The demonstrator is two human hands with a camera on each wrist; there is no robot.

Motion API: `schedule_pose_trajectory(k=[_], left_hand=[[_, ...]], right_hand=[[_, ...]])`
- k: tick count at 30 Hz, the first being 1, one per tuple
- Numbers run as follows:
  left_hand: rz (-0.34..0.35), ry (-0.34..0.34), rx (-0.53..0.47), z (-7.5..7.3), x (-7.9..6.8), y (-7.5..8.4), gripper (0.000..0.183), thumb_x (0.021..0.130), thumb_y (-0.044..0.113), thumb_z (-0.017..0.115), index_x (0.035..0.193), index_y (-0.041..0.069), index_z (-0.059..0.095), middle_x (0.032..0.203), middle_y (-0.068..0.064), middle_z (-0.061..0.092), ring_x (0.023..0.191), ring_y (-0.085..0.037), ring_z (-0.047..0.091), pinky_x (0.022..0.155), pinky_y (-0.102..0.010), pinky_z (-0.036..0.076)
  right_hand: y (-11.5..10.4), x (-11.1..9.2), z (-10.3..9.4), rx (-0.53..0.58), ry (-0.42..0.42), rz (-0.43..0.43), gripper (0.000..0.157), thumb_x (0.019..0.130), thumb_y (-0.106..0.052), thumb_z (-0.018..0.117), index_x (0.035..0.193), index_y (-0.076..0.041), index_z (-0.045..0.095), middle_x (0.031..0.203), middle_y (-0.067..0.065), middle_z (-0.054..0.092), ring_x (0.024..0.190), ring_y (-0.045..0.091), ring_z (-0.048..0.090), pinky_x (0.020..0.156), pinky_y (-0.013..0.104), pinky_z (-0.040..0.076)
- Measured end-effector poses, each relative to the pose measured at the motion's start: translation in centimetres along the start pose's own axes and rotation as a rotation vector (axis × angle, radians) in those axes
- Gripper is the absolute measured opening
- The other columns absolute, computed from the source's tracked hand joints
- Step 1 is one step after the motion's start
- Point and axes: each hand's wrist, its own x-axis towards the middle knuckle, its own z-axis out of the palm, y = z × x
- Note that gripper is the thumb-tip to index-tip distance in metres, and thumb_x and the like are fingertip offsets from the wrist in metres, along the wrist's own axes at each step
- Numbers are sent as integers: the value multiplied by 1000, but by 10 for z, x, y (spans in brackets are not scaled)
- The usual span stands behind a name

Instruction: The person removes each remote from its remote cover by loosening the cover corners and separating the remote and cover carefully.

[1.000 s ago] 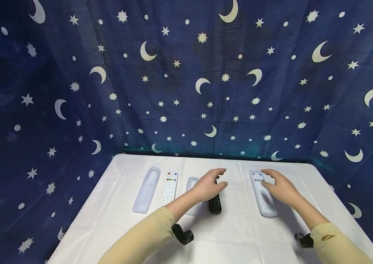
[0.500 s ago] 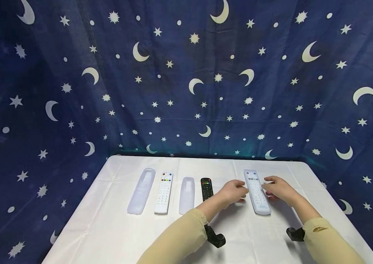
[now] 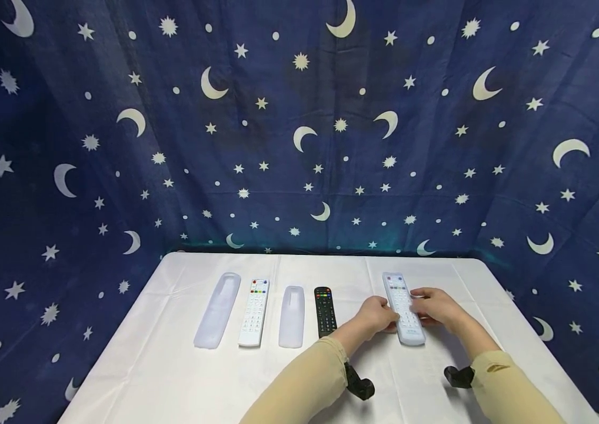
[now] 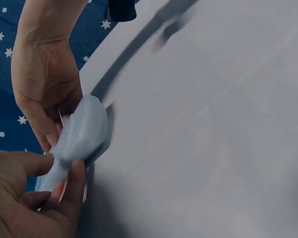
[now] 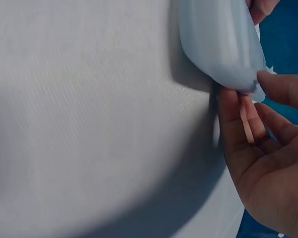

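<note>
In the head view, a white remote control in a translucent sleeve (image 3: 405, 312) lies on the right of the table between both hands. My left hand (image 3: 376, 315) grips its left edge, and my right hand (image 3: 437, 307) holds its right edge. Close up in the left wrist view, the left thumb and fingers (image 4: 35, 198) pinch the sleeved remote control (image 4: 87, 126). The right wrist view has the right thumb and fingertips (image 5: 268, 163) around the near side of the sleeve (image 5: 218, 44), the fingers partly beneath it. Parts of the fingers are hidden under the remote.
Left of the hands lie a black remote control (image 3: 325, 309), a short translucent sleeve (image 3: 291, 318), a white remote control (image 3: 254, 315) and a long translucent sleeve (image 3: 218, 312). They rest on a white-covered table (image 3: 188, 377). A blue star-and-moon curtain (image 3: 278, 118) hangs behind.
My left hand has moved right, from above the black remote control to the sleeved remote control. My right hand has lowered to its right edge. Both hands now grip it.
</note>
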Motion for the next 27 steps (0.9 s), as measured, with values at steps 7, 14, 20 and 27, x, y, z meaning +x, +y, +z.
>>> schedule_pose_trajectory(k=[7, 14, 20, 27], left_hand=[[-3, 24, -29, -5, 1, 1, 25, 90, -11, 68, 114, -6, 65, 81, -7, 58, 67, -15, 62, 66, -29, 61], [67, -3, -79, -26, 1, 8, 52, 87, -12, 69, 135, 6, 57, 101, -7, 56, 84, -21, 62, 79, -49, 61], [181, -9, -76, -48, 1, 10, 39, 94, -2, 68, 130, 7, 56, 105, -7, 58, 89, -23, 66, 79, -50, 60], [278, -14, -41, -65, 5, 14, 33, 96, 4, 67, 127, 4, 56, 105, -6, 60, 88, -18, 65, 81, -49, 60]], right_hand=[[0, 1, 7, 89, 11, 5, 66, 94, -7, 68, 150, 9, 38, 136, 29, 52, 96, 22, 64, 77, 35, 57], [-9, -2, 10, 205, -31, -113, 71, 93, -5, 69, 152, 10, 34, 133, 25, 51, 103, 23, 60, 85, 38, 58], [-21, -6, 19, 241, -49, -213, 73, 96, -10, 70, 156, 3, 32, 138, 27, 54, 109, 21, 62, 94, 44, 55], [-31, -6, 22, 278, -54, -323, 66, 101, -12, 65, 155, 5, 31, 136, 24, 57, 107, 11, 62, 98, 44, 53]])
